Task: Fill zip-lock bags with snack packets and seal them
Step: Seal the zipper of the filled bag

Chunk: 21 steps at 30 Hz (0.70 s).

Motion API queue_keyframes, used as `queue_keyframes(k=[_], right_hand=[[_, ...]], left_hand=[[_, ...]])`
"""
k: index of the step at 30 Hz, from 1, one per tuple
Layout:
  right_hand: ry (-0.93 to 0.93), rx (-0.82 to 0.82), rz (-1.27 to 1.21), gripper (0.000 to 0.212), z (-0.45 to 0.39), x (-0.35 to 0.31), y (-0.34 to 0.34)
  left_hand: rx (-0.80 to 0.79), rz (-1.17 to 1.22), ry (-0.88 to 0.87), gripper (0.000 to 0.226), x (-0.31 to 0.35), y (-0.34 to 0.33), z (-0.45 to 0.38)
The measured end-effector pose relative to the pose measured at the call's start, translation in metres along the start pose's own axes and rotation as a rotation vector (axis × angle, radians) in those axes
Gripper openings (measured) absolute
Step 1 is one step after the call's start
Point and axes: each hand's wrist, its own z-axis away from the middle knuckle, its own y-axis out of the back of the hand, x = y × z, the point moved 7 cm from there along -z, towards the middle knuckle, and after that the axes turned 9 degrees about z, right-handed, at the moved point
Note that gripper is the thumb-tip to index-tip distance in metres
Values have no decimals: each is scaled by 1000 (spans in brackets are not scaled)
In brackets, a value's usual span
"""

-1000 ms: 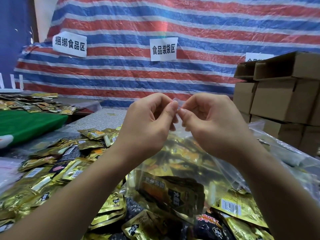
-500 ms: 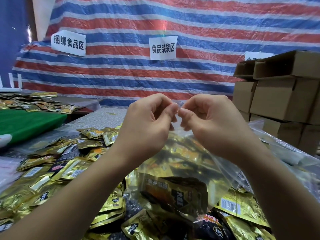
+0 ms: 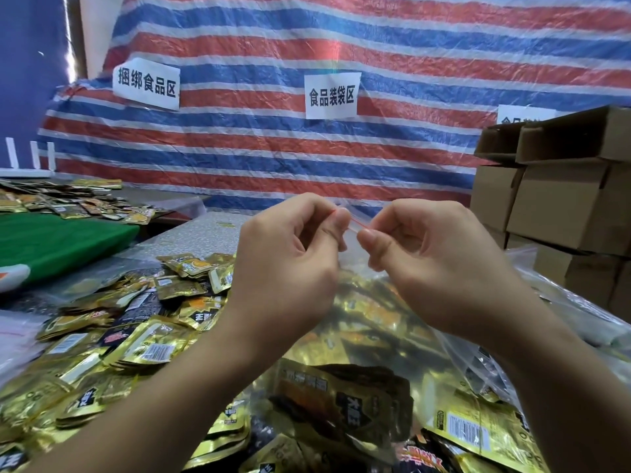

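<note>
A clear zip-lock bag (image 3: 372, 339) hangs upright in front of me, filled with gold and dark snack packets. Its red seal strip (image 3: 355, 222) runs along the top edge between my hands. My left hand (image 3: 290, 261) pinches the strip's left part between thumb and curled fingers. My right hand (image 3: 433, 264) pinches the strip just to the right, thumb tip toward the left hand. A short stretch of strip shows between the two thumbs. Loose gold snack packets (image 3: 136, 346) cover the table below and to the left.
Stacked cardboard boxes (image 3: 563, 206) stand at the right. A green cloth (image 3: 51, 244) with more packets behind it lies at the left. A red, white and blue striped tarp (image 3: 307, 148) with paper signs hangs behind. Empty clear bags (image 3: 580, 312) lie at the right.
My hands have drawn slightly apart along the top of the bag, and a short stretch of the red seal strip now shows between the thumbs.
</note>
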Motion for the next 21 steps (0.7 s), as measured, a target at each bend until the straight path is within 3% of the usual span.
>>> queue_keyframes(k=[6,21], right_hand=[[32,-62,12,17,-10,-2,-1],[137,-45,243,18,-3,17,2]], left_hand=[[75,-62,-14,20,0,18,-9],[168,-158,-11,19,-8,33,-15]])
